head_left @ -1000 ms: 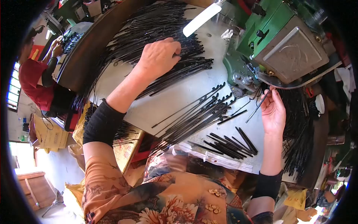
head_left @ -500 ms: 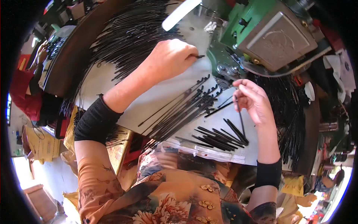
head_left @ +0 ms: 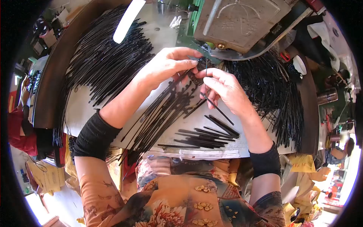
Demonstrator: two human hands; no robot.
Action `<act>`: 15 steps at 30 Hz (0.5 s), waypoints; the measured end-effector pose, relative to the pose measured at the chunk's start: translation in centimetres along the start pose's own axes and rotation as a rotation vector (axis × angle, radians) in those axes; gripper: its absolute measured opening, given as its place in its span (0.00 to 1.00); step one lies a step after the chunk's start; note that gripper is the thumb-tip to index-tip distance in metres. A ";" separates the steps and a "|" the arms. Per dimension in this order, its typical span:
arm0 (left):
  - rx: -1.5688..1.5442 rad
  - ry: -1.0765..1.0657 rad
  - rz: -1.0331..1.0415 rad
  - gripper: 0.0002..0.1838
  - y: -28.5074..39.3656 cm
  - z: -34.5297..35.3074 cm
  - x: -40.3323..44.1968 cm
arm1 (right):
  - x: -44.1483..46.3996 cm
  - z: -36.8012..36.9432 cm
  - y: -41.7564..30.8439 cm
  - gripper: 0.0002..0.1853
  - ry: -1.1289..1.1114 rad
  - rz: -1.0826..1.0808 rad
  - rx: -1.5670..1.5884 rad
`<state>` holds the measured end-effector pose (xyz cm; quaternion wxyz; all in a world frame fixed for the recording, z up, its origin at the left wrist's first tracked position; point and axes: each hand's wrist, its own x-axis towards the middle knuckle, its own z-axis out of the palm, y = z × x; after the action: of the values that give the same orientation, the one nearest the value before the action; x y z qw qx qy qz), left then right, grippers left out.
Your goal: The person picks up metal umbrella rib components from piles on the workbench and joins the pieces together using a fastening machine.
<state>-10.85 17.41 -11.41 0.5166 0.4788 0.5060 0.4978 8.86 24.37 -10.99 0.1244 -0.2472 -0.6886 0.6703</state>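
Note:
My left hand reaches to the machine's front edge, fingers pinched on a dark part too small to make out. Close beside it, my right hand holds a thin black rod that slants down to the right from its fingers. Below the hands lie long black rods with notched ends and a group of short black rods. The green machine with a metal cover stands just above the fingertips.
A large pile of black rods covers the upper left of the table. Another pile lies at the right. A white blade-like strip juts in at the top. A co-worker's arm and red clothing show at far left.
My left hand has moved from the upper-left pile to the machine. My right hand has come in beside it, still with a rod. The view has turned toward the right.

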 end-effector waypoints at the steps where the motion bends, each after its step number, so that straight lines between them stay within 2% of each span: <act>1: -0.008 0.009 0.011 0.19 -0.1 0.0 0.1 | 0.0 -0.1 0.0 0.14 0.005 -0.009 -0.001; 15: 0.001 0.032 0.015 0.18 0.2 1.1 0.6 | -0.1 -0.4 0.0 0.14 0.057 -0.001 -0.073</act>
<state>-9.81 17.98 -11.21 0.5044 0.4748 0.5107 0.5092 9.19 24.67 -10.92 0.1352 -0.2705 -0.7087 0.6374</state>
